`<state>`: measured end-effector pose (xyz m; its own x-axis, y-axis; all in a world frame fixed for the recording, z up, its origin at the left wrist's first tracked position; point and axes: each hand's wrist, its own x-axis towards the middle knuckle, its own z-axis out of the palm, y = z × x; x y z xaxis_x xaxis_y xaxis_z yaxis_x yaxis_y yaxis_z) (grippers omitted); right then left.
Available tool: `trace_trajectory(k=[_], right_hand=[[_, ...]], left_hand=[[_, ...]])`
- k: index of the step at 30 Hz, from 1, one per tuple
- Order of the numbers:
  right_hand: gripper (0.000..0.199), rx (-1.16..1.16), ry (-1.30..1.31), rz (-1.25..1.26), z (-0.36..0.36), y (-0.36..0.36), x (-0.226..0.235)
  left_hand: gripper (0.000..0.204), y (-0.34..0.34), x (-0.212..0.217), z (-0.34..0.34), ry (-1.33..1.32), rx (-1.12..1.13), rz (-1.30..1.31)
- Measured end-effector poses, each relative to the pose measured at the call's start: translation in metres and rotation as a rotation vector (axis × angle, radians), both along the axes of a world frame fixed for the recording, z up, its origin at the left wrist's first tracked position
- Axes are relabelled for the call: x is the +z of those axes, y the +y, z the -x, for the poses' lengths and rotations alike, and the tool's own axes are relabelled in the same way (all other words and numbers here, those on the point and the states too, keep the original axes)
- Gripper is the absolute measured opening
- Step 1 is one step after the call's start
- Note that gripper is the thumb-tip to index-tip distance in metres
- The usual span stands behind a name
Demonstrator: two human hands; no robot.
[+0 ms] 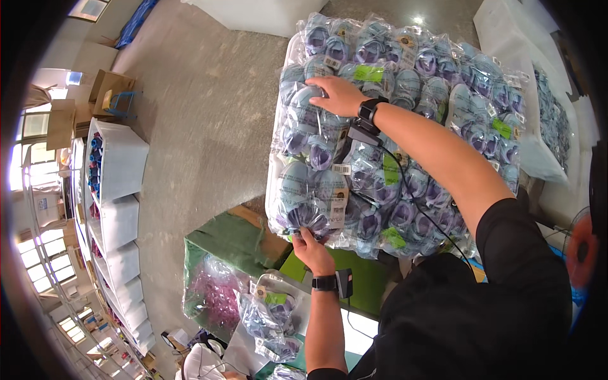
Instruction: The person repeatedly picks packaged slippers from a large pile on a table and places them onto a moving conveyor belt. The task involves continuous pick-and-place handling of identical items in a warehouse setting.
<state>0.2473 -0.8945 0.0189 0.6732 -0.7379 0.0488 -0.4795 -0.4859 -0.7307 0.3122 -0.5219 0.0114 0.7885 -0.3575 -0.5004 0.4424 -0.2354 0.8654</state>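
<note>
Clear plastic bags of light blue and purple shoes lie in rows in a large white bin [271, 212]. My left hand [311, 248] is at its near left corner, fingers closed on the end of a bagged pair of shoes [297, 193] with a white label. Farther up, my right hand [339, 96] reaches across the rows. Its fingers are apart and touch the top of another bagged pair [303, 117]; some fingertips are hidden. Each wrist wears a black strap with a small device, and a cable runs from the right one.
Another white bin [551, 152] of bagged shoes stands at the right. Below left are a green-wrapped box [221, 244], a bag of pink material [218, 297] and more bagged shoes [266, 316]. White bins [120, 158] line the far left. A person [206, 362] is partly visible at the bottom.
</note>
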Motion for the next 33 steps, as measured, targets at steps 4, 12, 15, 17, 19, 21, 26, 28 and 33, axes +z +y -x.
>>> trace_trajectory(k=[4,12,15,17,19,21,26,28,33], right_hand=[[0.055,-0.076,0.02,-0.008,0.012,0.007,0.002],[0.052,0.068,-0.165,0.213,0.018,0.098,0.059],[0.05,0.152,-0.297,0.04,0.035,0.142,0.073],[0.05,0.152,-0.284,-0.11,0.057,0.169,0.087],[0.049,0.144,-0.238,-0.249,0.084,0.193,0.092],[0.042,0.133,-0.264,-0.251,0.109,0.213,0.084],[0.036,0.122,-0.173,-0.463,0.167,0.259,0.084],[0.035,0.142,-0.137,-0.49,0.186,0.277,0.087],[0.033,0.273,-0.043,-0.407,0.209,0.322,0.094]], left_hand=[[0.018,0.002,-0.003,-0.003,-0.073,-0.023,0.016],[0.039,0.027,-0.017,0.005,0.222,0.025,0.143],[0.047,0.058,0.003,0.011,0.175,0.059,0.051],[0.05,0.1,0.003,0.009,0.177,0.021,0.048],[0.05,0.148,0.008,0.014,0.187,0.014,0.011],[0.045,0.196,0.016,0.024,0.191,0.068,0.001],[0.044,0.333,0.031,0.067,0.123,0.199,-0.047],[0.043,0.384,0.033,0.089,0.123,0.288,-0.067],[0.045,0.499,0.015,0.149,0.135,0.505,-0.095]])
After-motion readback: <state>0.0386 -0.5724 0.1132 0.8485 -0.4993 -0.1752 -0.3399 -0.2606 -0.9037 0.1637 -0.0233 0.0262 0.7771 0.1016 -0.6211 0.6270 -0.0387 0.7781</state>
